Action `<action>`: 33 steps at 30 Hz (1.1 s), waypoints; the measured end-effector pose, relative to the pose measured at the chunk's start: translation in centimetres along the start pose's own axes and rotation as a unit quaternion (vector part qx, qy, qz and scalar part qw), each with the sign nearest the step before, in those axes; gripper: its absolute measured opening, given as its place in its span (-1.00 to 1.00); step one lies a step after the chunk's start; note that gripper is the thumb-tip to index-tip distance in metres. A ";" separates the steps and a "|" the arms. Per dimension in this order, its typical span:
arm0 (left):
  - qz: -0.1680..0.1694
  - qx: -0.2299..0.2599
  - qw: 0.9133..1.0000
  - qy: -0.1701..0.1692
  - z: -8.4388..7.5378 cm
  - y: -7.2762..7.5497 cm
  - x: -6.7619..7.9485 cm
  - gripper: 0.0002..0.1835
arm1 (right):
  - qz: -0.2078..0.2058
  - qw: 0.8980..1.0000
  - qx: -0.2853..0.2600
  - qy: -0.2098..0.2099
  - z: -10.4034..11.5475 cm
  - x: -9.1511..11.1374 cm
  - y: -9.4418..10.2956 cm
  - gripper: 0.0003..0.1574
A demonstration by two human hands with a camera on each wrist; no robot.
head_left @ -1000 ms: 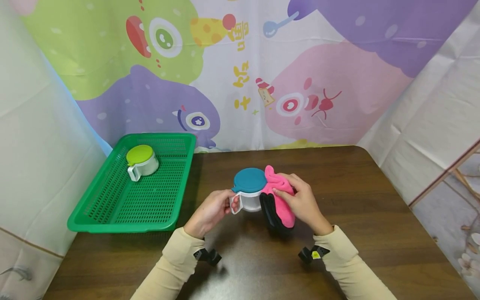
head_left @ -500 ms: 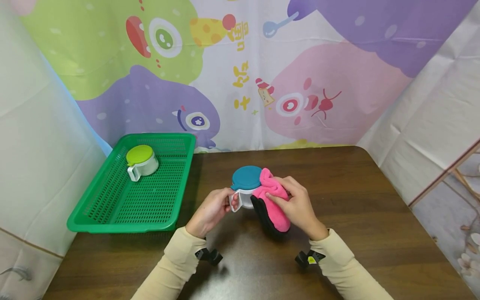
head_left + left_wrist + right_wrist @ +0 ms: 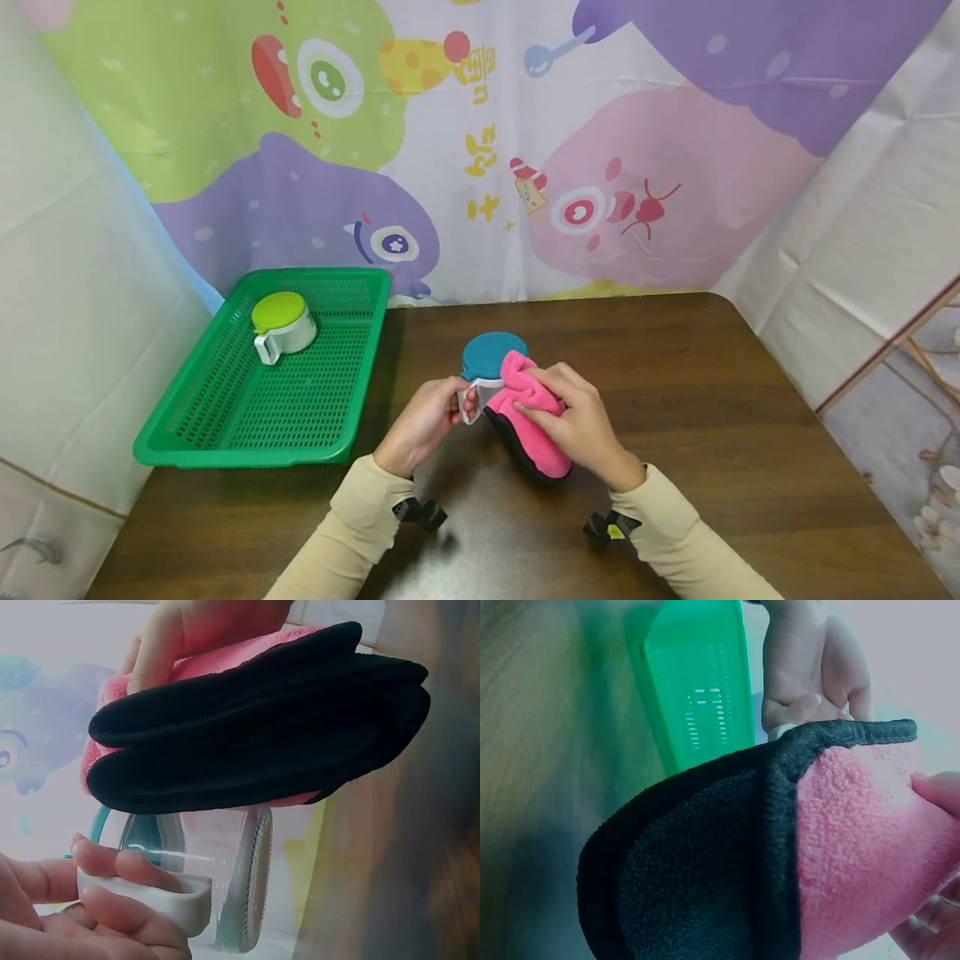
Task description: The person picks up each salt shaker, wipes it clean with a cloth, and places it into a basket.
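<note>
A clear jar (image 3: 489,389) with a blue lid (image 3: 493,355) is upright in front of me and appears to be off the tabletop. My left hand (image 3: 422,423) holds it by its white handle (image 3: 161,900), fingers curled through the loop. With the thumb and fingers of my right hand (image 3: 583,423) I grip a folded pink cloth (image 3: 534,417) with a black underside and black edging. The cloth lies against the jar's right front side and hides much of it in the head view. In the left wrist view, the cloth's black folds (image 3: 247,742) cover the jar's upper part.
A green perforated basket (image 3: 360,400) stands on the left of the brown wooden table (image 3: 712,450). Inside it, at the back left, sits a similar jar (image 3: 294,333) with a lime-green lid. A cartoon curtain (image 3: 480,250) hangs behind the table.
My right hand has moved the cloth leftward and slightly nearer across the jar's front, covering more of it. The jar has shifted slightly left and is still held by its handle.
</note>
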State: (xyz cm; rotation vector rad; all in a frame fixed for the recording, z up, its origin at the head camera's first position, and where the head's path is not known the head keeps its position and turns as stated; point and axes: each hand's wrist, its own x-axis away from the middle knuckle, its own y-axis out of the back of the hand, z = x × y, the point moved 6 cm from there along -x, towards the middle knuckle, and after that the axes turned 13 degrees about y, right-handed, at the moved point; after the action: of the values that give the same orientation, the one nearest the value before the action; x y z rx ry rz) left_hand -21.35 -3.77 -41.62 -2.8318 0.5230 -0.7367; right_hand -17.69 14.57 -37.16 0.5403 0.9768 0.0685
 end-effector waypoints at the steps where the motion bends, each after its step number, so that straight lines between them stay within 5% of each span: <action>1: 0.001 -0.001 1.000 0.001 0.0 0.0 0.0 -0.69 | 0.002 1.000 0.001 0.003 0.1 0.0 -0.1 -0.46; 21: -0.008 0.006 1.000 -0.002 0.2 0.3 0.2 -0.66 | 0.003 1.000 -0.004 0.001 -0.1 0.0 -0.3 -0.47; 33: 0.000 -0.018 1.000 0.010 0.1 0.3 0.8 -0.72 | -0.006 0.999 -0.021 -0.048 -1.1 -0.1 0.6 -0.44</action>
State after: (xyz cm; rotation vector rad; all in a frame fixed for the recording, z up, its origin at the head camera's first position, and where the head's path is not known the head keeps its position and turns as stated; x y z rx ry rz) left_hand -20.72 -4.37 -41.37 -2.8598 0.5454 -0.7649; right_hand -18.49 15.54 -37.28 0.4958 0.8827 0.0518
